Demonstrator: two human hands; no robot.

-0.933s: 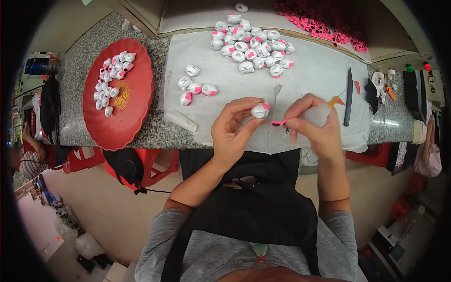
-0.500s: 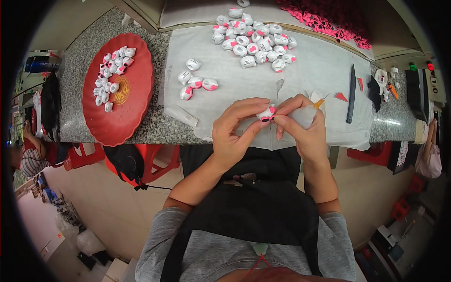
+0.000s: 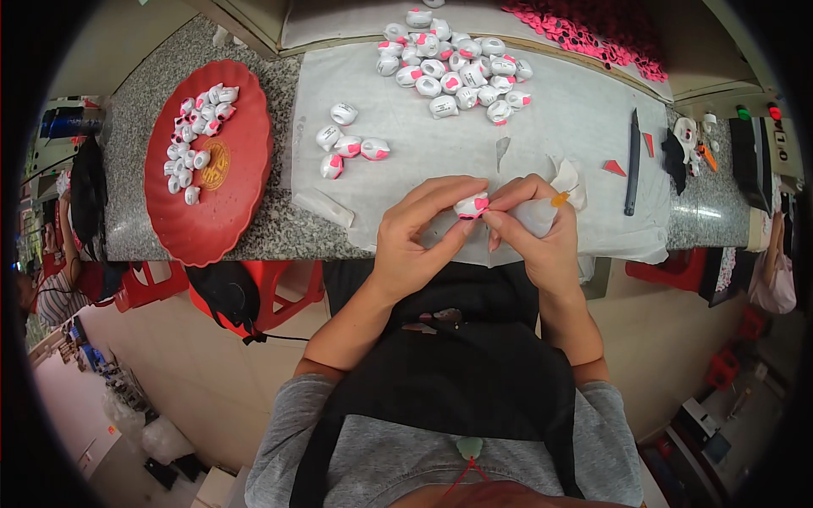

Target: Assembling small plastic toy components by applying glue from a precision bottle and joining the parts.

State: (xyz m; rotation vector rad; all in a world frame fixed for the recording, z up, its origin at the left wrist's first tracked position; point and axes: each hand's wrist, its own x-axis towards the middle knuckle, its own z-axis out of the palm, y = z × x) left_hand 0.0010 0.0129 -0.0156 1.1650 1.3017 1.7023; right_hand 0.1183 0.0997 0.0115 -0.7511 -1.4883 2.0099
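Note:
Near the front of the covered bench, my left hand (image 3: 413,241) pinches a small white toy head (image 3: 471,206) between thumb and fingers. It has a pink patch, and a dark and pink piece shows along its lower edge. My right hand (image 3: 546,241) touches the toy head's right side with thumb and fingertip. Tucked in that same hand is a translucent squeeze bottle (image 3: 537,217) with an orange tip (image 3: 560,200) pointing away to the right. Whether the right fingertips hold a small part is hidden.
Several similar toy heads (image 3: 471,74) lie heaped at the back; a small group (image 3: 349,146) sits nearer left. A red scalloped tray (image 3: 246,178) holds more. To the right are a dark knife (image 3: 633,165) and red scraps (image 3: 615,168). Pink pieces (image 3: 593,38) cover the back ledge.
Both hands have shifted slightly left with the toy head, which has turned a little. The bottle's orange tip has swung lower and left.

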